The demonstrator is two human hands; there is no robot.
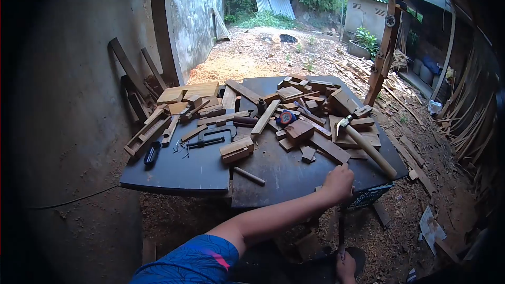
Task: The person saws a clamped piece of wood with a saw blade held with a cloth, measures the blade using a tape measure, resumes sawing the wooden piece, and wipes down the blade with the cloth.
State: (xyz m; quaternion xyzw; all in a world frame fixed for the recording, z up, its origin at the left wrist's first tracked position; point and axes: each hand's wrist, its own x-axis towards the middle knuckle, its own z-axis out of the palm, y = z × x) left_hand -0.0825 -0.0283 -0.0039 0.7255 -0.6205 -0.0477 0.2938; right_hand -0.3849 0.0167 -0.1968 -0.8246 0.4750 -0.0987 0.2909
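My left hand [339, 184], at the end of a bare arm with a blue sleeve, is closed at the front right edge of the dark table [179, 171]. Whatever it grips is hidden. Below it, lower in the view, my right hand [345, 267] is wrapped round a dark thin tool [342, 236] that rises toward the left hand. A hammer [368, 147] with a wooden handle lies just right of the left hand. Near its fingers is a flat wooden board [330, 148]. A reddish wood block [300, 131] rests farther back.
Many wood pieces are piled across the table's back. A clamp [213, 139], a black object [152, 153], a round dowel [249, 176] and a blue-red tape measure [286, 118] lie among them. A wooden post [384, 58] stands behind right; a wall [79, 100] is left.
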